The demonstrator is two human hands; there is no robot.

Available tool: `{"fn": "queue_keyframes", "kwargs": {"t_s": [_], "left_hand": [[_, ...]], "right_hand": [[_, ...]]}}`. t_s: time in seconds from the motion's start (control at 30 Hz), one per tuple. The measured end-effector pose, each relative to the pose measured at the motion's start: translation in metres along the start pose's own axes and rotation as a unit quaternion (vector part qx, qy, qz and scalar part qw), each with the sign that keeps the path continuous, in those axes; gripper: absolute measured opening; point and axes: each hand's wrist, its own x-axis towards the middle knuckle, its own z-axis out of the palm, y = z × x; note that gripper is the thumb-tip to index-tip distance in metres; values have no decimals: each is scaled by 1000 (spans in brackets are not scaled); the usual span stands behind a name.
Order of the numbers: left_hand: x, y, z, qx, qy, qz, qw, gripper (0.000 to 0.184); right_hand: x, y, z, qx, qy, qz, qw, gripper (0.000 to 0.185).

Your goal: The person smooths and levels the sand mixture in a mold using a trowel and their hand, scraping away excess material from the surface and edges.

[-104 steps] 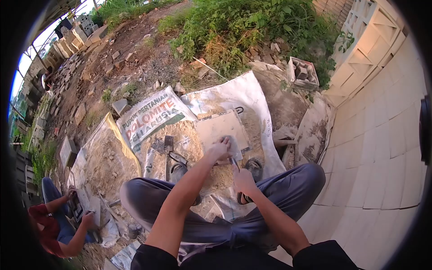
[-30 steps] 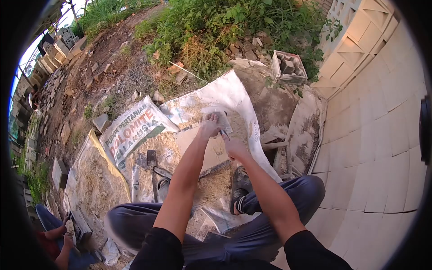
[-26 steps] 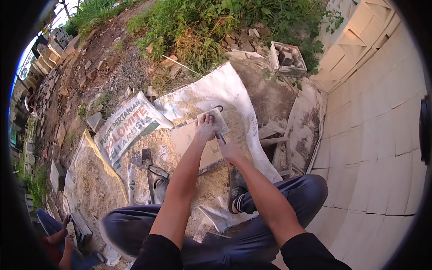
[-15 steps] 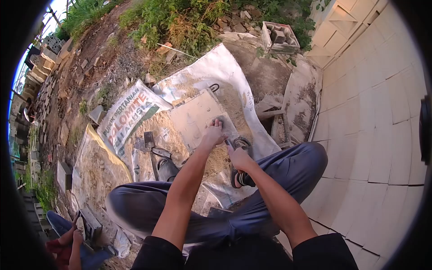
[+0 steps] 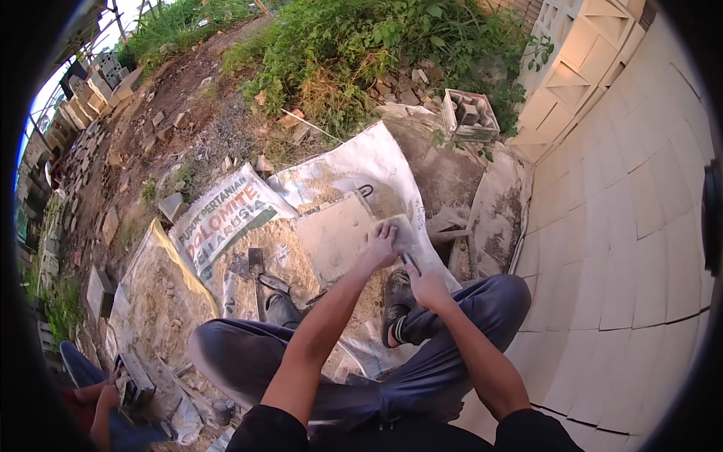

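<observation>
A pale, flat square slab (image 5: 335, 237) lies on the sand-strewn sack between my feet. My left hand (image 5: 382, 242) rests near its right edge, fingers laid out flat on the dusty blade of a trowel (image 5: 407, 232). Wrapped round the trowel's dark handle is my right hand (image 5: 429, 288), just below and right of the blade. The blade now reaches past the slab's right side; whether it touches the slab I cannot tell. A small dark flat-bladed tool (image 5: 257, 261) lies left of the slab, close to my shoe.
White printed sacks (image 5: 226, 215) with sand cover the ground. A box of rubble (image 5: 471, 115) stands at the upper right, beside plants. Stacked pale blocks (image 5: 602, 218) form a wall on the right. At lower left, another person's hands (image 5: 111, 392) hold a grey block-like object.
My view has tilted and shifted, so the scene sits lower. Both hands and the trowel have slid toward the slab's right edge and beyond it.
</observation>
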Motion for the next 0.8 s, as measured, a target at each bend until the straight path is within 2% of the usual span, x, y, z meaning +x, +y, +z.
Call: {"fn": "queue_keyframes", "kwargs": {"t_s": [0.07, 0.17, 0.23, 0.27, 0.3, 0.37, 0.4, 0.43, 0.57, 0.63, 0.73, 0.8], "left_hand": [[39, -28, -32, 9, 51, -6, 999, 75], [93, -82, -58, 68, 47, -41, 996, 73], [113, -105, -52, 64, 32, -70, 995, 76], [122, -113, -44, 57, 16, -100, 993, 78], [123, -115, -28, 41, 35, -105, 993, 81], [130, -119, -1, 23, 50, -93, 994, 82], [124, -116, 1, 10, 78, -85, 993, 84], [117, -109, 0, 28, 45, -86, 995, 83], [92, -65, 15, 48, -28, -78, 995, 82], [79, -40, 26, 52, -79, -74, 993, 83], [55, -8, 52, 43, -111, -64, 991, 83], [42, 7, 79, 48, -97, -51, 993, 84]], "right_hand": [[43, -33, -9, 51, -62, 6, 997, 69], [134, -55, 11, 56, -29, -55, 996, 67], [177, -63, 20, 38, -126, -27, 991, 66], [188, -57, 27, 37, -127, -26, 991, 66], [193, -52, 33, -24, -149, -72, 986, 67], [191, -35, 49, -82, -185, -104, 974, 67], [178, -38, 46, 11, -194, 3, 981, 66], [164, -42, 44, 102, -199, 110, 968, 65], [114, -16, 17, 147, -204, 137, 958, 64], [90, 1, 0, 180, -242, 158, 940, 61], [59, 36, -1, 185, -203, 162, 948, 58], [44, 66, 9, 168, -214, 152, 950, 60]]}}
